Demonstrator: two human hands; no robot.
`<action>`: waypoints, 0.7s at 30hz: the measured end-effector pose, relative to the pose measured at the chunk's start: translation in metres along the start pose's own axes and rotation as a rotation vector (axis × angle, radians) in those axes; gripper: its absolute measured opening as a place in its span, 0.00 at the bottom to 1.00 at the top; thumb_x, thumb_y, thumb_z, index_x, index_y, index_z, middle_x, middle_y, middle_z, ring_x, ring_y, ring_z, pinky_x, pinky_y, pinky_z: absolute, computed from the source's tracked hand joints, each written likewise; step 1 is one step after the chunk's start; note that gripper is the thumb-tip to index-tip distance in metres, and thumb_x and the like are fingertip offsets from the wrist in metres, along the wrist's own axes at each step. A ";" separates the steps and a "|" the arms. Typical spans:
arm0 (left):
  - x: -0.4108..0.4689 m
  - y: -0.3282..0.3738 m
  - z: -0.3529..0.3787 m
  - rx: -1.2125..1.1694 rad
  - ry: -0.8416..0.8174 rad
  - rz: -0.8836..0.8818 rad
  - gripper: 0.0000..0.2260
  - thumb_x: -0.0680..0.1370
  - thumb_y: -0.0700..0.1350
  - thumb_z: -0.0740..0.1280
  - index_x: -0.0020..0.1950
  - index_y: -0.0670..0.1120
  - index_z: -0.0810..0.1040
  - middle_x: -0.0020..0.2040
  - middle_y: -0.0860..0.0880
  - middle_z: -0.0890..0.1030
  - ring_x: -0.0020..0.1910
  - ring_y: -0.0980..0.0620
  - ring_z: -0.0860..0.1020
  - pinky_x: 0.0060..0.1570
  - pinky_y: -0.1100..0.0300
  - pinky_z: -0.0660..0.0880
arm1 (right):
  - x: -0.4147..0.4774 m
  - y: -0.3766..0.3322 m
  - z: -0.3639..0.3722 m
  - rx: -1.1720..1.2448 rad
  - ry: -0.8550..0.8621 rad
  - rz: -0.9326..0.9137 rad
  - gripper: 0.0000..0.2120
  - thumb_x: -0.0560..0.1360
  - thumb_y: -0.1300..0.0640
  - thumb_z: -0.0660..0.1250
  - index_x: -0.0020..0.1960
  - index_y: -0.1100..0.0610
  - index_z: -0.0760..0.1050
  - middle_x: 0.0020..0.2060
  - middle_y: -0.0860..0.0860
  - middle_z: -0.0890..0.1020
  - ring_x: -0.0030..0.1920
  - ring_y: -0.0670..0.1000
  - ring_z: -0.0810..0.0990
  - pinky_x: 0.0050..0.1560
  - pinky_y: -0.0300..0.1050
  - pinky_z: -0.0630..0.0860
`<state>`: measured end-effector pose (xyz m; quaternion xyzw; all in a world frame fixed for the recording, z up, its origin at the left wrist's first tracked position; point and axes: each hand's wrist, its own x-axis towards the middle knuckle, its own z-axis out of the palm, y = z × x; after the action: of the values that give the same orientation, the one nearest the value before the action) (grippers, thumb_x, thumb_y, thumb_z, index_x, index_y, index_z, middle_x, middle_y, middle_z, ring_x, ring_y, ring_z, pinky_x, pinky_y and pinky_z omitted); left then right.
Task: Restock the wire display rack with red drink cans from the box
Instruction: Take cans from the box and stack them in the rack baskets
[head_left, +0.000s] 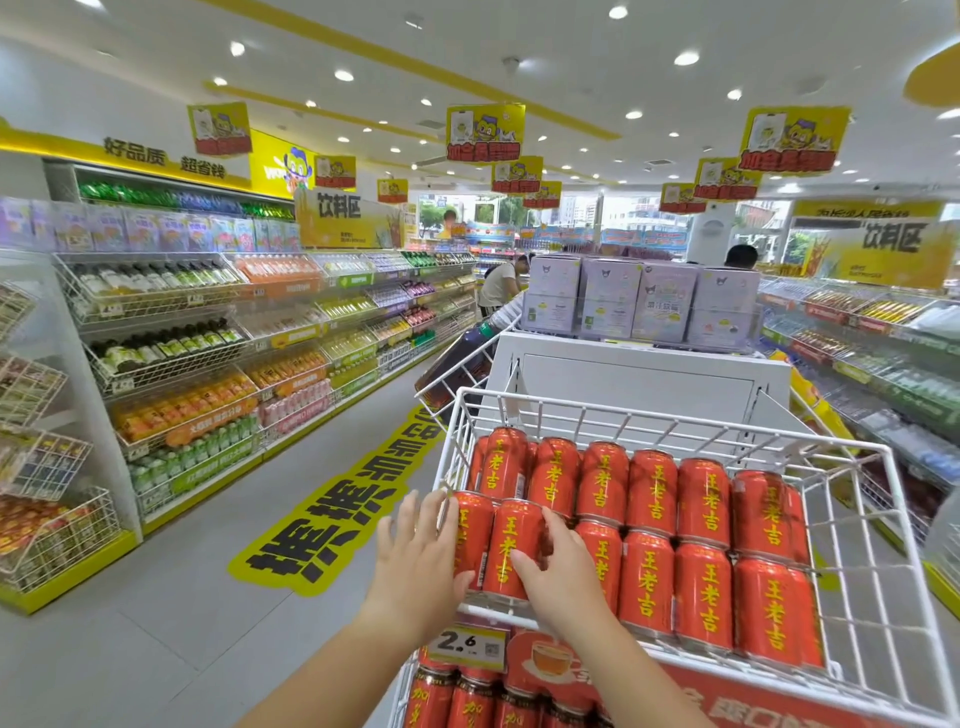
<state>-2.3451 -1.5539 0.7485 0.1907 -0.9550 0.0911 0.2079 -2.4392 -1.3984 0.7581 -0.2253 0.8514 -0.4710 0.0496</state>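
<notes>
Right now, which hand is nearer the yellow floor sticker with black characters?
Left. The left hand is at the white wire basket's left edge, right of the sticker; the right hand grips a red drink can farther right.

Red cans (649, 577) in wire rack (675, 421)

Inside the wire basket (623, 413), the back row of cans (652, 483) is half hidden behind the front row (701, 592), the left hand (415, 561) and right hand (563, 577) cover parts of the front-left cans (506, 530), and below the basket the lower cans (467, 701) are cut by the picture's bottom edge.
</notes>
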 end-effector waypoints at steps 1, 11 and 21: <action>0.000 0.001 0.000 -0.012 -0.026 -0.008 0.42 0.57 0.63 0.82 0.64 0.41 0.82 0.63 0.41 0.81 0.62 0.34 0.79 0.48 0.36 0.79 | 0.000 -0.001 0.000 0.007 0.001 0.003 0.37 0.77 0.50 0.70 0.81 0.50 0.57 0.73 0.50 0.67 0.69 0.51 0.72 0.70 0.53 0.71; -0.003 0.003 -0.004 -0.190 -0.151 -0.025 0.38 0.82 0.64 0.56 0.83 0.48 0.41 0.83 0.48 0.42 0.81 0.43 0.47 0.78 0.45 0.57 | -0.002 -0.005 0.000 -0.089 -0.041 -0.019 0.34 0.82 0.54 0.64 0.82 0.52 0.50 0.76 0.49 0.60 0.73 0.50 0.66 0.72 0.47 0.66; -0.033 -0.008 -0.022 -0.113 -0.222 0.096 0.34 0.82 0.66 0.50 0.83 0.53 0.43 0.83 0.44 0.40 0.81 0.40 0.44 0.77 0.39 0.51 | -0.023 -0.008 -0.005 -0.457 0.016 -0.116 0.38 0.78 0.37 0.59 0.81 0.50 0.49 0.77 0.50 0.58 0.75 0.55 0.58 0.73 0.54 0.63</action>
<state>-2.3060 -1.5451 0.7552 0.1417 -0.9838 0.0252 0.1069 -2.4171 -1.3881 0.7650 -0.2755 0.9219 -0.2699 -0.0365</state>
